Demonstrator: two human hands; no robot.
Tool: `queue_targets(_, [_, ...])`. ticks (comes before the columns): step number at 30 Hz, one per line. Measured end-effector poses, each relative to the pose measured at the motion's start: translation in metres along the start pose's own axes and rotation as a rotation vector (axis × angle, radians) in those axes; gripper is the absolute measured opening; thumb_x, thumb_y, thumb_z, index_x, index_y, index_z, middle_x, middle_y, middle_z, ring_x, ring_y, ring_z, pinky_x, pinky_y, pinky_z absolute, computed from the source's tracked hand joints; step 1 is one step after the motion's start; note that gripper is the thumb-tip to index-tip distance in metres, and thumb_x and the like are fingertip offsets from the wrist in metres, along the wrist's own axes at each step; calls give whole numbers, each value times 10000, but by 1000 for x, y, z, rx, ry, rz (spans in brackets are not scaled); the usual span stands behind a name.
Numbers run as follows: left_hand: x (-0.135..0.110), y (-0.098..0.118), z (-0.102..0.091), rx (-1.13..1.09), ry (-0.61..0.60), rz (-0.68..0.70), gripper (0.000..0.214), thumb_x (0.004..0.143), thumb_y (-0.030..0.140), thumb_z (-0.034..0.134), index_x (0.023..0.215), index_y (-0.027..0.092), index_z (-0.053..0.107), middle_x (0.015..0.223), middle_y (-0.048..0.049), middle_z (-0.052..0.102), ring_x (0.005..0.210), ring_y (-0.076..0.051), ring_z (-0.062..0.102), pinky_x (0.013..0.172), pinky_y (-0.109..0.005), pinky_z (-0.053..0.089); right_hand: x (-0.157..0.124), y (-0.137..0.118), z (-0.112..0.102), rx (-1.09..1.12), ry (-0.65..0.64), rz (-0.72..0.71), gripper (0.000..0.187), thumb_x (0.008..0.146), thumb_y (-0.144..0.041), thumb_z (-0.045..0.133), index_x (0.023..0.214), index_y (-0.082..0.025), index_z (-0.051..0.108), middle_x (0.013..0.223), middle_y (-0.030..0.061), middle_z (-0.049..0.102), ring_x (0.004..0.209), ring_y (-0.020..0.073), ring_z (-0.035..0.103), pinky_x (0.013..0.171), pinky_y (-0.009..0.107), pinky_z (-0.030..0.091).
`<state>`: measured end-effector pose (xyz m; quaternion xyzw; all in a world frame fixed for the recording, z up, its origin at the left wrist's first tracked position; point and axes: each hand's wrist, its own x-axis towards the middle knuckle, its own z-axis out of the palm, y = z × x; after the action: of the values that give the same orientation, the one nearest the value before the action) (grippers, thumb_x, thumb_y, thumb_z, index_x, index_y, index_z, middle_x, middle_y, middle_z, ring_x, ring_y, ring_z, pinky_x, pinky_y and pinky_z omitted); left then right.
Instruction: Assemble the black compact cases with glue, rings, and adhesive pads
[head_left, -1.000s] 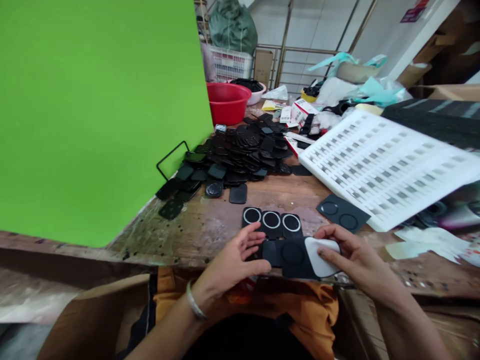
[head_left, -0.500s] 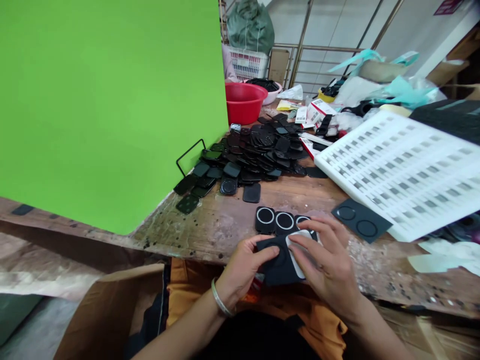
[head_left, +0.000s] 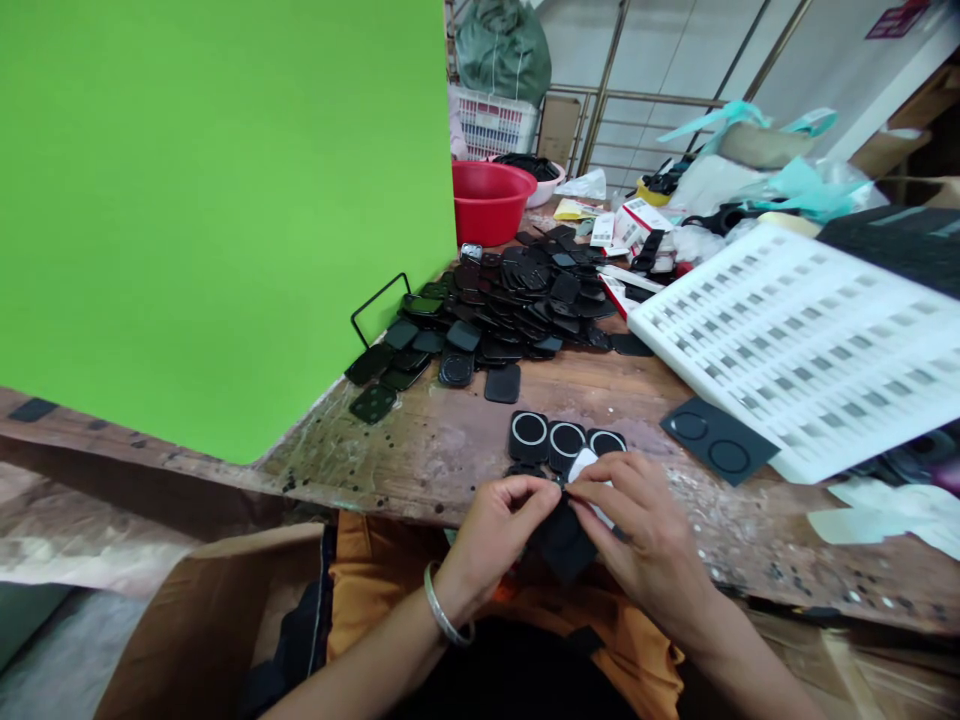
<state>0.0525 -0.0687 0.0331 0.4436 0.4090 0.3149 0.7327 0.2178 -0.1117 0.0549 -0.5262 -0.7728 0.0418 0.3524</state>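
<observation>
A dark rectangular sheet [head_left: 566, 548] hangs tilted between my hands at the table's front edge. My left hand [head_left: 502, 525] pinches its upper edge between thumb and index finger. My right hand [head_left: 637, 515] pinches the same edge close beside the left fingertips. A white piece [head_left: 581, 464] shows behind the right fingers, mostly hidden by them. Just beyond my hands, three black square pads with pale rings lie in a row: the left pad [head_left: 519, 445], the middle pad [head_left: 559, 460] and the right pad [head_left: 598, 434], partly covered.
Many black pads [head_left: 517, 310] are heaped mid-table, beside a large green panel [head_left: 225, 220]. A red basin [head_left: 491, 205] stands behind them. To the right lie a dark sheet with two rings [head_left: 697, 450] and a white slotted tray [head_left: 825, 350]. An open cardboard box [head_left: 195, 630] sits below left.
My fingertips have come together at the sheet's upper edge. The dark sheet has turned and dropped lower, and the white piece is now more hidden behind my right hand.
</observation>
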Motion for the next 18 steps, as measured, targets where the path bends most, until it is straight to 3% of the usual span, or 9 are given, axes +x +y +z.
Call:
queue_targets(6, [-1,4,1,31,33,-78,244,719,363,713,720,120,727,612,1,591,568,-99,444,576,-217,344,-16,2,0,-122,27,-159,262,848,-66,549,1050,-209,637,1007,84,643,1005,240,544,836,410,407])
queue_targets(11, [-1,2,6,23,17,-124,210,698,329,702,690,119,689,618,10,561,603,-104,440,594,-218,329,-25,7,-3,-137,-14,-277,259,848,-53,521,1051,-182,617,1034,106,627,1013,247,535,847,424,422])
queue_targets(15, [1,-1,9,35,-25,-112,247,734,363,666,673,126,632,641,20,510,606,-96,391,571,-210,305,-22,-7,-13,-28,-75,-226,227,824,-11,533,992,-149,601,991,111,617,967,238,534,825,414,447])
queue_targets(18, [7,-6,6,64,13,-64,275,766,401,633,685,145,579,621,38,457,567,-89,351,535,-206,283,-26,-20,-36,101,-143,-181,184,824,-32,545,929,-170,604,932,91,615,886,204,562,801,373,473])
